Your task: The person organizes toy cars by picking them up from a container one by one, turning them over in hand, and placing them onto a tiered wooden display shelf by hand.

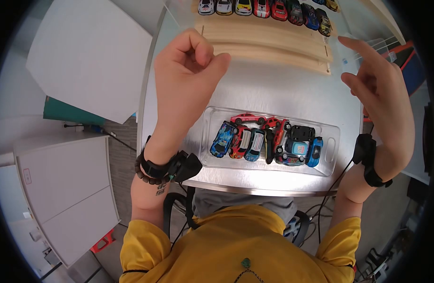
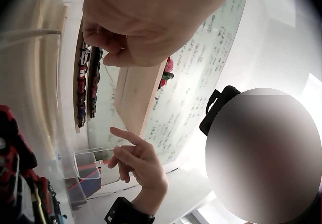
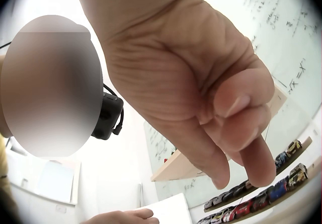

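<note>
Raised over the left part of the table, my left hand has curled fingers with the thumb near them, and nothing shows in its grip. My right hand hangs in the air at the right, index finger and thumb apart, the other fingers bent, holding nothing. Between and below the hands, a clear plastic tray holds several toy cars, among them a blue patterned car and a blue car. In the left wrist view the right hand also appears with its index finger extended.
A wooden rack stands at the table's far side, with a row of toy cars on it. Beyond is a whiteboard with writing. A white cabinet is at the left; cables hang by the table's front edge.
</note>
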Action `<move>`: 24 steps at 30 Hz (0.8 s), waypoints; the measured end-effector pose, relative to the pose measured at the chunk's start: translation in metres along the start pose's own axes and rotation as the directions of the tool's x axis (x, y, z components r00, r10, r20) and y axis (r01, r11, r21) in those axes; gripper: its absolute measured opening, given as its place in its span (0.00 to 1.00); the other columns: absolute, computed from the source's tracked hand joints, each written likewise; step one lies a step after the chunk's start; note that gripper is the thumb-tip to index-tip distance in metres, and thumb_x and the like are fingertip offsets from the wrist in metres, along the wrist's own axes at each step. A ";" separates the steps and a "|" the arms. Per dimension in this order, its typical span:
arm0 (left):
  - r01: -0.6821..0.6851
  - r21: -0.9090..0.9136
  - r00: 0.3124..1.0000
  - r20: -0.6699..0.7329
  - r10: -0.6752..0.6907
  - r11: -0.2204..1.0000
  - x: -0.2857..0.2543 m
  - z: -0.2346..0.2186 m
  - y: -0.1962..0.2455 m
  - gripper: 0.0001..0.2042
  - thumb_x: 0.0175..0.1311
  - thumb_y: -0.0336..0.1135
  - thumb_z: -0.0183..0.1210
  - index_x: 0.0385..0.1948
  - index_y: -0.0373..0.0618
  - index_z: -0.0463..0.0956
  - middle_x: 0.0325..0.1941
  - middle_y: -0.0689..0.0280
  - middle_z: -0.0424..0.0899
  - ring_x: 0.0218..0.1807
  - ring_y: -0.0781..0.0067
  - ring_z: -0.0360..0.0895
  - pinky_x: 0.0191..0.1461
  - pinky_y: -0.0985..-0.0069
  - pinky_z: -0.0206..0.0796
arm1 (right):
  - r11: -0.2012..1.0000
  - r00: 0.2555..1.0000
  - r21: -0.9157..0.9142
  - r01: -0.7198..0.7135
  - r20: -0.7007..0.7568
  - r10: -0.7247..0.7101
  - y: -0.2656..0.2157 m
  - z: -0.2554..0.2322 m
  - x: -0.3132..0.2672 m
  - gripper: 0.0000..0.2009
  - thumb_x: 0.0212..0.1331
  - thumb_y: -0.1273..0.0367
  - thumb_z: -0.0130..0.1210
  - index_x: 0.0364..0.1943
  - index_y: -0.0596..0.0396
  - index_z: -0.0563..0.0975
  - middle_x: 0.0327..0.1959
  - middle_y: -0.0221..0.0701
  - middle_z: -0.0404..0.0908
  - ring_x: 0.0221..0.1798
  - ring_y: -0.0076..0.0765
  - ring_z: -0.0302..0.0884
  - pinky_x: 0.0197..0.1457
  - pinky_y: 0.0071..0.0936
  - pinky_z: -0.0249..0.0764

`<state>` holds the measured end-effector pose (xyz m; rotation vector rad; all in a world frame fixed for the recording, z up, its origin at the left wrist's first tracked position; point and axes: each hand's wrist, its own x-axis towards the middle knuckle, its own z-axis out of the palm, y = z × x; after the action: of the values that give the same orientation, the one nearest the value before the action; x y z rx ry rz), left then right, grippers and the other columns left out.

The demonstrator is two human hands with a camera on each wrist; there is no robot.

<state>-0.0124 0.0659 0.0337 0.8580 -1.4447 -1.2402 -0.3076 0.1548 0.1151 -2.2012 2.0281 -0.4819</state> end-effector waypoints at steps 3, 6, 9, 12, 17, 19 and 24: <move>-0.040 0.008 0.993 0.108 0.038 0.999 0.000 -0.003 -0.003 0.13 0.57 0.14 0.60 0.26 0.44 0.67 0.30 0.74 0.70 0.34 0.85 0.68 0.41 0.84 0.65 | 0.998 0.999 -0.060 0.027 -0.017 -0.028 -0.002 0.002 -0.001 0.27 0.64 0.78 0.62 0.68 0.50 0.76 0.18 0.28 0.69 0.18 0.18 0.62 0.23 0.23 0.57; -0.107 0.014 0.974 0.204 0.102 0.994 0.001 -0.001 -0.003 0.11 0.53 0.12 0.56 0.27 0.42 0.69 0.34 0.70 0.74 0.39 0.79 0.72 0.50 0.80 0.67 | 0.997 0.999 -0.074 0.016 -0.028 -0.018 -0.003 0.003 -0.001 0.27 0.64 0.78 0.62 0.68 0.51 0.76 0.17 0.27 0.67 0.18 0.19 0.60 0.23 0.24 0.55; -0.167 0.100 0.930 0.345 0.124 0.981 0.002 -0.006 -0.002 0.11 0.50 0.11 0.54 0.27 0.42 0.71 0.41 0.64 0.78 0.47 0.72 0.74 0.58 0.74 0.65 | 0.995 0.998 -0.076 0.063 -0.009 -0.064 -0.001 0.004 0.002 0.27 0.63 0.78 0.63 0.68 0.50 0.76 0.17 0.27 0.64 0.17 0.19 0.56 0.23 0.26 0.53; -0.217 0.230 0.863 0.499 0.077 0.949 -0.001 -0.007 0.005 0.12 0.49 0.12 0.56 0.26 0.44 0.75 0.51 0.61 0.80 0.56 0.67 0.75 0.64 0.69 0.63 | 0.993 0.995 -0.081 0.086 -0.038 -0.090 -0.001 0.006 0.001 0.27 0.63 0.78 0.64 0.68 0.50 0.77 0.17 0.26 0.62 0.18 0.21 0.53 0.23 0.28 0.50; -0.219 0.388 0.779 0.622 -0.079 0.895 -0.004 -0.010 0.019 0.12 0.47 0.14 0.58 0.28 0.47 0.80 0.62 0.61 0.80 0.63 0.61 0.74 0.70 0.62 0.60 | 0.989 0.994 -0.109 0.102 -0.038 -0.106 0.000 0.008 0.000 0.28 0.61 0.78 0.66 0.68 0.49 0.77 0.17 0.26 0.61 0.19 0.21 0.53 0.24 0.28 0.50; -0.253 0.413 0.750 0.655 -0.092 0.875 -0.004 -0.012 0.023 0.12 0.46 0.15 0.60 0.28 0.48 0.81 0.65 0.62 0.79 0.65 0.60 0.72 0.70 0.60 0.60 | 0.989 0.993 -0.105 0.103 -0.041 -0.108 0.001 0.009 -0.001 0.28 0.61 0.78 0.67 0.68 0.49 0.77 0.17 0.26 0.61 0.19 0.21 0.52 0.24 0.28 0.51; -0.238 0.382 0.683 0.719 -0.126 0.893 -0.004 -0.015 0.019 0.13 0.44 0.15 0.63 0.29 0.48 0.82 0.69 0.62 0.76 0.69 0.56 0.68 0.72 0.57 0.58 | 0.988 0.993 -0.111 0.104 -0.040 -0.109 -0.002 0.008 0.001 0.29 0.61 0.77 0.67 0.68 0.49 0.77 0.17 0.26 0.61 0.18 0.21 0.52 0.24 0.27 0.50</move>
<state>0.0053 0.0701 0.0510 0.6004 -2.4772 -1.2804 -0.3028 0.1533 0.1083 -2.3939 2.0125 -0.4468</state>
